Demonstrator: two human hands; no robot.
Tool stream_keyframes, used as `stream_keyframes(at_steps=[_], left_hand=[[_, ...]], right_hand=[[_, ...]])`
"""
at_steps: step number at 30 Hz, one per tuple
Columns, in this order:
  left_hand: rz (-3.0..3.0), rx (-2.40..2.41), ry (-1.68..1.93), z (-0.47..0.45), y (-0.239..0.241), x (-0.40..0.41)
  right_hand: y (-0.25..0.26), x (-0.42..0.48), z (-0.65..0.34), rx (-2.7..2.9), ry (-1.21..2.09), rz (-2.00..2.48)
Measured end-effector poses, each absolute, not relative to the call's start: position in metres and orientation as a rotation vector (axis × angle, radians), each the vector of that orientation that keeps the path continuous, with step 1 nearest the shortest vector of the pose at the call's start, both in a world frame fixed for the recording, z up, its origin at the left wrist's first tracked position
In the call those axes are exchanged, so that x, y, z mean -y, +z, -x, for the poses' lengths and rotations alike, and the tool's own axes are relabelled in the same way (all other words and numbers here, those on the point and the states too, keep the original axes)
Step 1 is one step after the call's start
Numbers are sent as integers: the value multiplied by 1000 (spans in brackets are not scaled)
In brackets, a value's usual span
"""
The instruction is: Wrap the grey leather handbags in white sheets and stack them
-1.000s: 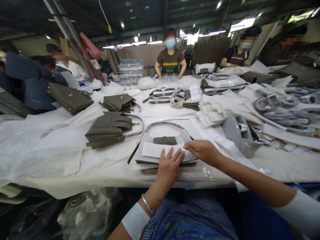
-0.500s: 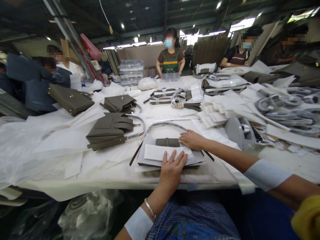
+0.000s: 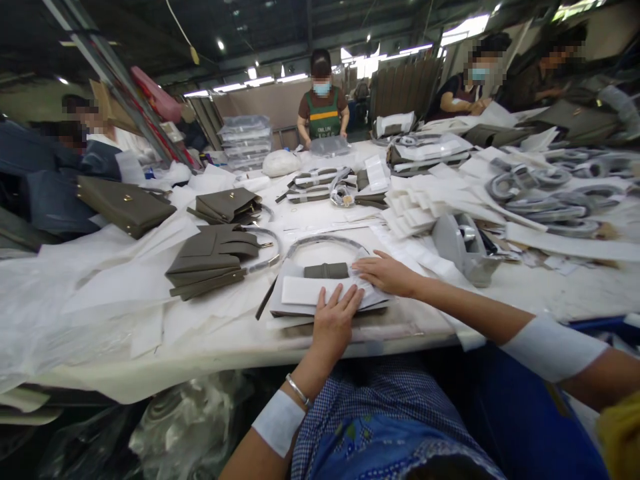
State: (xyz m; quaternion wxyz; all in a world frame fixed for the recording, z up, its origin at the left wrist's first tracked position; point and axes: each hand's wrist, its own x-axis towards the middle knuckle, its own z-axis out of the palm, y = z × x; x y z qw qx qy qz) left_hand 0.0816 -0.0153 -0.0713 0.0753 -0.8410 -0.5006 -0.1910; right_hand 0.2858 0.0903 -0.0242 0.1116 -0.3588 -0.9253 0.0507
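Observation:
My left hand lies flat, fingers spread, on a white paper strip that covers a grey handbag lying at the table's near edge. My right hand rests just right of it, fingers stretched out and pressing the white wrapping beside the bag's dark folded strap piece. The bag's wrapped curved handle arcs behind both hands. Neither hand grips anything.
Olive-grey handbags lie to the left on white tissue. Stacks of white paper strips and a grey tape dispenser sit at right, with coiled wrapped handles beyond. Masked co-workers stand at the table's far side and right.
The view has shifted a little. My right hand slid slightly along the wrapping at the bag's right. My left hand stays flat on the paper strip.

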Motion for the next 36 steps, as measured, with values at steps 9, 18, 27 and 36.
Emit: stream_keyframes(at_steps=[9, 18, 27, 36], left_hand=[[2507, 1495, -626, -82, -75, 15], [2503, 1502, -620, -82, -72, 16], [2504, 1481, -649, -82, -73, 12], [2470, 1405, -726, -82, -84, 11]], right_hand=[[-38, -13, -315, 2401, 43, 925], [-28, -17, -296, 2346, 54, 938], [-42, -2, -291, 2143, -21, 797], [-49, -26, -305, 2458, -66, 726]])
